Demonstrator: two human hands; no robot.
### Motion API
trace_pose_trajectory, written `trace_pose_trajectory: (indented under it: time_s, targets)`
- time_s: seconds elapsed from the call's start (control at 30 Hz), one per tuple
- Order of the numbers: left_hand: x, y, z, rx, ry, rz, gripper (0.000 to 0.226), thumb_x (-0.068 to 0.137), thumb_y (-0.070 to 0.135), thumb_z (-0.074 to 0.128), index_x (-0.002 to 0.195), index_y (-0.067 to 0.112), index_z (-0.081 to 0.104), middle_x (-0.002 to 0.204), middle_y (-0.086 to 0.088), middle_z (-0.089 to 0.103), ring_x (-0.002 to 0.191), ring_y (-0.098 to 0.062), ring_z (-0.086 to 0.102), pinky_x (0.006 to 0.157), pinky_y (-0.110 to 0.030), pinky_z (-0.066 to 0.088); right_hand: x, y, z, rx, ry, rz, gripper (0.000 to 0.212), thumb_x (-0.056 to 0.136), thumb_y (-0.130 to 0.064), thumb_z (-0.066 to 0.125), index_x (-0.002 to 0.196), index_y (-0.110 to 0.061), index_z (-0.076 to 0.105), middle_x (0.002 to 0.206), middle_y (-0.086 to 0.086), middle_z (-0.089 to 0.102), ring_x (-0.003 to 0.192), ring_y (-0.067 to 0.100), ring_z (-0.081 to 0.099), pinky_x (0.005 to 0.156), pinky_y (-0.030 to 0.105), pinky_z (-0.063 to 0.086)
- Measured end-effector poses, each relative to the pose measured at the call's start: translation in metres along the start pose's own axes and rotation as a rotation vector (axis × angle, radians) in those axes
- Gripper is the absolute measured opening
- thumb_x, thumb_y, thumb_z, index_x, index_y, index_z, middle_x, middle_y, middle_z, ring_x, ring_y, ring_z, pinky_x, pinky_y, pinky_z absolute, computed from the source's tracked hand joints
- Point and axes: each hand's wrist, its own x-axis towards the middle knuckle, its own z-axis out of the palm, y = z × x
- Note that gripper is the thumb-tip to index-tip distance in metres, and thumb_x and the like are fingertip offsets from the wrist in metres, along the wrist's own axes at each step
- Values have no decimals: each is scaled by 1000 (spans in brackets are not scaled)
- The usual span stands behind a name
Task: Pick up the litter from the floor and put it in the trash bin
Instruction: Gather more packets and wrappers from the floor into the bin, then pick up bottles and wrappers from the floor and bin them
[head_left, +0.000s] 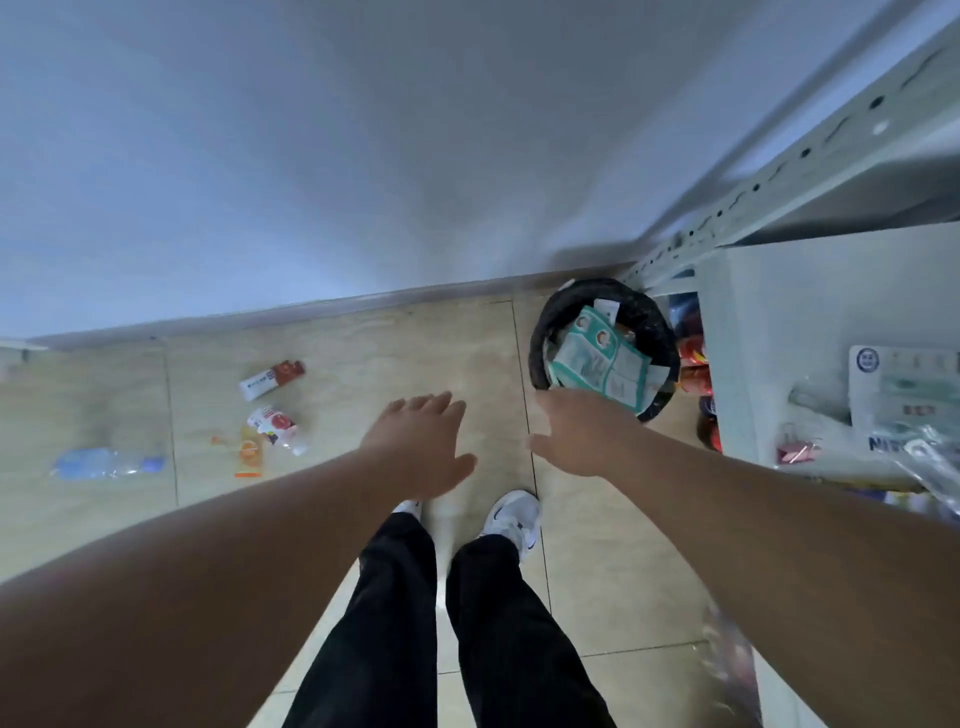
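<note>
A black trash bin (556, 312) stands by the wall at the right, with a teal and white packet (597, 358) lying in it. On the tiled floor at the left lie a red and white wrapper (272, 379), a white and red pouch (275, 427), an orange packet (249, 452) and a clear plastic bottle with a blue cap (106, 462). My left hand (421, 447) hovers over the floor with straight fingers, holding nothing. Just in front of the bin's near rim, my right hand (582, 431) is open and holds nothing.
A grey metal shelf unit (779, 322) stands right of the bin, with a pink binder clip (797, 451) and papers on it and red packages below. A white wall runs along the far side. My feet in white shoes (511, 517) stand below my hands.
</note>
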Motion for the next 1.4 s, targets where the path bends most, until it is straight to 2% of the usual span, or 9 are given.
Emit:
trace_pose_trajectory:
  time_s: [0.1,0.23,0.43,0.83,1.0,1.13,1.23,1.3,1.4]
  targets:
    - [-53,-18,16,-164,10,-131,79,92,60,44,157,20,23,166,-3,21,150,-25,25,119,-45,23,-14,-42,-2,-45,-51,-51,57,91,-45,49,143,-21,44,142,5,54,127,29,53,88,40,42]
    - [-127,-48,61,-312,-6,-297,79,91,62,43,156,22,24,166,-2,23,148,-27,28,116,-45,27,-33,-113,5,-89,-139,-124,67,89,-41,50,152,-20,37,151,7,48,134,31,47,105,46,45]
    - [-220,-89,151,-516,-34,-473,78,89,61,43,156,23,26,164,-1,29,145,-26,33,113,-44,33,-52,-201,40,-218,-207,-187,73,89,-44,50,158,-32,27,156,-2,45,135,23,49,103,39,46]
    - [-378,-109,310,-894,-75,-693,72,90,60,43,153,27,30,157,5,40,140,-21,39,109,-40,37,-111,-351,130,-420,-285,-286,79,89,-54,55,159,-29,27,156,1,46,139,26,47,107,43,44]
    - [-403,-139,324,-974,-43,-743,72,88,61,44,151,29,33,153,4,45,137,-21,42,107,-40,38,-104,-389,130,-419,-254,-256,80,87,-54,57,157,-29,30,150,2,52,130,25,54,97,38,48]
    - [-399,-176,319,-1011,-28,-768,75,88,61,46,154,29,29,155,1,42,140,-23,39,109,-41,37,-79,-412,119,-366,-245,-254,60,89,-48,61,143,-27,49,142,-2,59,115,20,60,79,29,42]
    - [-383,-211,312,-1053,-9,-779,76,89,60,48,155,29,27,158,0,39,143,-23,37,111,-41,36,-50,-431,108,-389,-265,-235,66,92,-48,61,150,-21,44,147,2,56,128,23,57,85,31,40]
    - [-368,-235,306,-1093,-7,-787,77,89,60,50,155,30,27,158,1,38,143,-22,36,111,-41,36,-25,-447,100,-417,-281,-223,61,93,-47,60,143,-15,50,142,5,60,125,25,60,89,34,45]
    - [-339,-272,298,-1153,9,-813,78,87,61,53,154,31,29,156,2,40,141,-22,39,110,-41,37,26,-475,92,-461,-277,-230,67,93,-49,60,146,-12,45,146,7,55,129,27,56,98,36,45]
